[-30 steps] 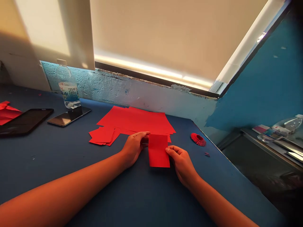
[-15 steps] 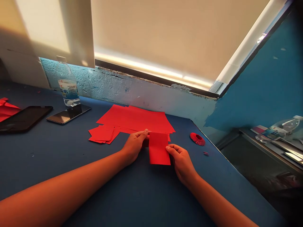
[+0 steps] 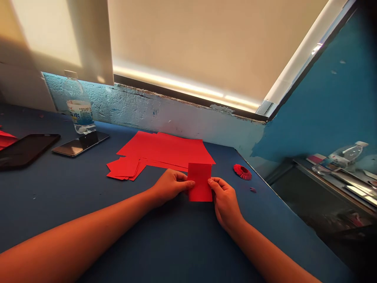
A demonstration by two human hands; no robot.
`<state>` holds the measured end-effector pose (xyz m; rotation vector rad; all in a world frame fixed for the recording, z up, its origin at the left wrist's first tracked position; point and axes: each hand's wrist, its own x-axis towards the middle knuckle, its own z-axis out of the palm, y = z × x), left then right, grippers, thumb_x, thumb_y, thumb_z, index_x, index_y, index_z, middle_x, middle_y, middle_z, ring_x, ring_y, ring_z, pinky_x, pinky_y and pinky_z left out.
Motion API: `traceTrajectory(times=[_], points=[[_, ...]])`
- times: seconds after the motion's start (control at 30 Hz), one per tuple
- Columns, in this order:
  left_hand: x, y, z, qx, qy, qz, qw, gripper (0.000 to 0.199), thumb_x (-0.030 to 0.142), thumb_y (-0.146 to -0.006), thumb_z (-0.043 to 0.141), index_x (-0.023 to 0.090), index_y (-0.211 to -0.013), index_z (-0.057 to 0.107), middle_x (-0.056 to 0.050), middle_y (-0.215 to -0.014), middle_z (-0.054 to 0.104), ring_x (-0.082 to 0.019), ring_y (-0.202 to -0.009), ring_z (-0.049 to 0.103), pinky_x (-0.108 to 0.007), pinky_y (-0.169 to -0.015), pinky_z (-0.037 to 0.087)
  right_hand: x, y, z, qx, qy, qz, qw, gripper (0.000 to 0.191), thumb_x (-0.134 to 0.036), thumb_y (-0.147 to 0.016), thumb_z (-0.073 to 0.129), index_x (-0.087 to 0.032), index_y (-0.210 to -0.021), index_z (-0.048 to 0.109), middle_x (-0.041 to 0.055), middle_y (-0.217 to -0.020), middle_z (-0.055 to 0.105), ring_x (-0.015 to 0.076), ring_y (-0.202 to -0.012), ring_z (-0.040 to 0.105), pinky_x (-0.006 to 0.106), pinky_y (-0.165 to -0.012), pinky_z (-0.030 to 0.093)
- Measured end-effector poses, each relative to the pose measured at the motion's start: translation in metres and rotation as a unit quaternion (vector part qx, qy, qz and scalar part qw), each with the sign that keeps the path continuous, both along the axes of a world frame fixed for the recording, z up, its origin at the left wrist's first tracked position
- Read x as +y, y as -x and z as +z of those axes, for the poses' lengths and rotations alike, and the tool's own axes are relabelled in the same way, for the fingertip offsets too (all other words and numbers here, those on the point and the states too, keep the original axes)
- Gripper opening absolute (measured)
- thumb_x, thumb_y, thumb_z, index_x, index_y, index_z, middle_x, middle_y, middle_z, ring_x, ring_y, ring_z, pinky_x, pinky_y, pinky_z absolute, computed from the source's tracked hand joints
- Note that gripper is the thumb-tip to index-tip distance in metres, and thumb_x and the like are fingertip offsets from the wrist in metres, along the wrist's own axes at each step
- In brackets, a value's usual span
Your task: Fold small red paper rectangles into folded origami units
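The person's two bare arms reach in over the near edge of the desk, the left forearm [image 3: 73, 226] slanting in from the lower left and the right forearm [image 3: 265, 247] rising more steeply from the lower right. The left hand [image 3: 171, 188] and right hand [image 3: 225, 202] curl inward toward each other, palms facing, a narrow gap between them, with the wrists low over the desk [image 3: 44, 204].

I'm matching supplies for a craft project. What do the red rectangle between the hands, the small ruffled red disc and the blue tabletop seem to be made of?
The red rectangle looks like matte paper or thin card: flat, with crisp edges. The small red disc seems to be similar paper, finely pleated into a ring. The blue tabletop has a smooth matte finish, but its material is hard to tell.
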<state>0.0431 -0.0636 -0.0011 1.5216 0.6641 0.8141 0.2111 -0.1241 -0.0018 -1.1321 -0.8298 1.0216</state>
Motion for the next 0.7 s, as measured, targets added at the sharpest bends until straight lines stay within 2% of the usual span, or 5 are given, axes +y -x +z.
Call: traceTrajectory(times=[0.17, 0.3, 0.43, 0.6, 0.7], points=[[0.0003, 0.0006, 0.0003, 0.019, -0.008, 0.019, 1.000, 0.024, 0.038, -0.070, 0.065, 0.015, -0.068, 0.070, -0.004, -0.060, 0.064, -0.016, -0.059, 0.057, -0.025, -0.057, 0.041, -0.0002, -0.0006, 0.0001, -0.002, 0.001, -0.024, 1.000, 0.021, -0.040, -0.071, 0.066, -0.021, -0.079, 0.060, 0.0028, -0.074, 0.066, 0.0215, -0.070, 0.062, 0.031, -0.057, 0.048], [0.0039, -0.0017, -0.0029, -0.045, 0.008, 0.045, 0.998, 0.023, 0.037, -0.074, 0.062, 0.015, -0.067, 0.067, -0.005, -0.065, 0.065, -0.015, -0.062, 0.056, -0.026, -0.062, 0.043, 0.0018, -0.0027, -0.0003, 0.011, -0.005, -0.038, 0.999, 0.019, -0.038, -0.071, 0.066, -0.021, -0.077, 0.060, 0.0020, -0.075, 0.067, 0.0209, -0.072, 0.063, 0.030, -0.059, 0.048], [0.0048, -0.0052, -0.0039, -0.101, 0.030, 0.081, 0.991, 0.031, 0.041, -0.076, 0.059, 0.015, -0.091, 0.066, -0.007, -0.085, 0.066, -0.014, -0.069, 0.056, -0.025, -0.062, 0.043, 0.0027, -0.0027, -0.0001, 0.025, -0.014, -0.018, 0.999, 0.016, -0.035, -0.071, 0.067, -0.021, -0.077, 0.062, 0.0011, -0.077, 0.067, 0.0194, -0.073, 0.062, 0.029, -0.062, 0.047], [-0.0016, -0.0018, 0.0025, 0.018, -0.056, -0.014, 0.998, 0.034, 0.045, -0.077, 0.057, 0.013, -0.073, 0.068, -0.001, -0.065, 0.061, -0.012, -0.058, 0.049, -0.022, -0.052, 0.033, 0.0004, -0.0012, 0.0003, 0.017, -0.010, 0.012, 1.000, 0.015, -0.034, -0.074, 0.066, -0.020, -0.079, 0.063, 0.0011, -0.074, 0.066, 0.0170, -0.066, 0.060, 0.028, -0.060, 0.047], [-0.0023, 0.0003, 0.0038, 0.074, -0.083, -0.015, 0.994, 0.037, 0.045, -0.077, 0.055, 0.013, -0.061, 0.065, 0.001, -0.052, 0.052, -0.010, -0.049, 0.040, -0.023, -0.047, 0.024, 0.0006, -0.0021, -0.0001, 0.014, -0.010, -0.004, 1.000, 0.014, -0.033, -0.073, 0.067, -0.020, -0.077, 0.063, 0.0012, -0.073, 0.066, 0.0170, -0.067, 0.060, 0.028, -0.061, 0.047]])
